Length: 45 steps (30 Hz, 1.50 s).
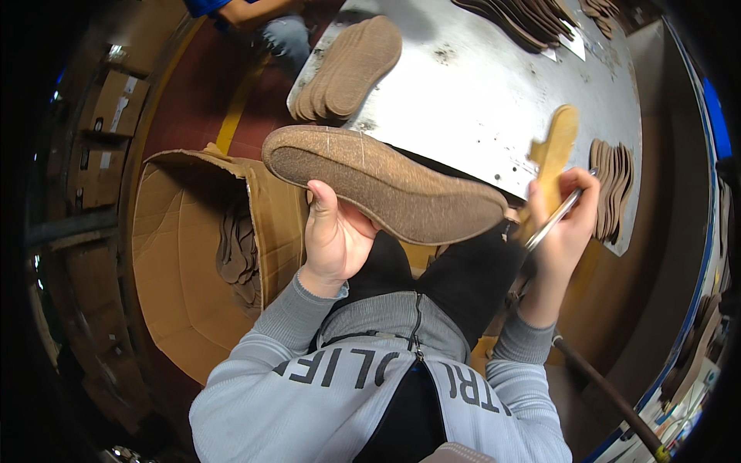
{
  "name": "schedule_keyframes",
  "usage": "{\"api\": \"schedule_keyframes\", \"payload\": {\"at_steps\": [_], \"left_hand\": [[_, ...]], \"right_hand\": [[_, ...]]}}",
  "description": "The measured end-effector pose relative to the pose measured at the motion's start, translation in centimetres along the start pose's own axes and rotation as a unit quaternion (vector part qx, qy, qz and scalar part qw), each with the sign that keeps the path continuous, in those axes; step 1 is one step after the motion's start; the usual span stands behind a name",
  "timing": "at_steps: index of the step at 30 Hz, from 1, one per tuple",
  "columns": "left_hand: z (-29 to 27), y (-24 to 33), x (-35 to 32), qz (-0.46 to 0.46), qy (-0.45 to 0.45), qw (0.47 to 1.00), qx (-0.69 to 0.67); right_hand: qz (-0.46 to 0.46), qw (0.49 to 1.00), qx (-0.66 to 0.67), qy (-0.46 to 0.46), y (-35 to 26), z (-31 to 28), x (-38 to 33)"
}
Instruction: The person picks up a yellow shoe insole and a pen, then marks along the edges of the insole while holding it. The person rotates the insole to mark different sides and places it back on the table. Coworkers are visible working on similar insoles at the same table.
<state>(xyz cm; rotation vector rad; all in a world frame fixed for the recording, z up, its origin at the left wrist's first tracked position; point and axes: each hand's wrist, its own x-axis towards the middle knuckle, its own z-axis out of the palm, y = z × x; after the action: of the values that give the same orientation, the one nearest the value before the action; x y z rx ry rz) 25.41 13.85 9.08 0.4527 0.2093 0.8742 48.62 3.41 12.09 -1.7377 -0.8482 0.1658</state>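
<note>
Cork-brown sole [386, 185] rests gripped in the left hand [333, 239] above the lap; the right hand [563, 224] clasps a metal tool [557, 216], probably a pen. Work on this sole looks barely begun; stacks [347, 69] wait on the counter [494, 92].

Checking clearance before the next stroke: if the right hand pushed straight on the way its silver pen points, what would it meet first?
Probably the tan sole template that the right hand holds alongside the silver pen; beyond it lies the grey metal table. Depth is unclear here.
</note>
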Motion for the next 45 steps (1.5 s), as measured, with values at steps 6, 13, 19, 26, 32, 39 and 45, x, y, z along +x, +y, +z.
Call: {"api": "schedule_keyframes", "payload": {"at_steps": [6,13,19,26,32,39,45], "left_hand": [[0.1,0.0,-0.8,-0.028,-0.144,0.984,-0.102],[0.8,-1.1,-1.7,-0.025,-0.124,0.987,-0.102],[0.8,-1.5,-1.1,-0.033,-0.155,0.985,-0.065],[1.3,-2.7,-0.9,-0.036,-0.126,0.991,-0.004],[1.7,-1.1,0.5,-0.297,-0.201,0.918,-0.168],[1.2,-2.3,2.1,-0.57,-0.32,0.756,-0.037],[2.6,-2.7,3.3,-0.533,-0.216,0.817,0.028]], "right_hand": [[0.002,0.965,-0.26,-0.031,9.9,-0.7,6.2],[0.153,0.976,-0.126,-0.095,8.9,0.4,4.4],[0.057,0.986,0.045,-0.148,-3.9,-1.9,0.3],[-0.108,0.986,-0.056,-0.118,-6.0,-0.4,-3.7],[-0.278,0.955,-0.023,-0.098,-3.1,-0.6,0.0],[-0.429,0.878,-0.011,-0.213,-1.7,0.3,2.7],[-0.399,0.906,-0.035,-0.137,-3.0,1.8,2.9]]}}
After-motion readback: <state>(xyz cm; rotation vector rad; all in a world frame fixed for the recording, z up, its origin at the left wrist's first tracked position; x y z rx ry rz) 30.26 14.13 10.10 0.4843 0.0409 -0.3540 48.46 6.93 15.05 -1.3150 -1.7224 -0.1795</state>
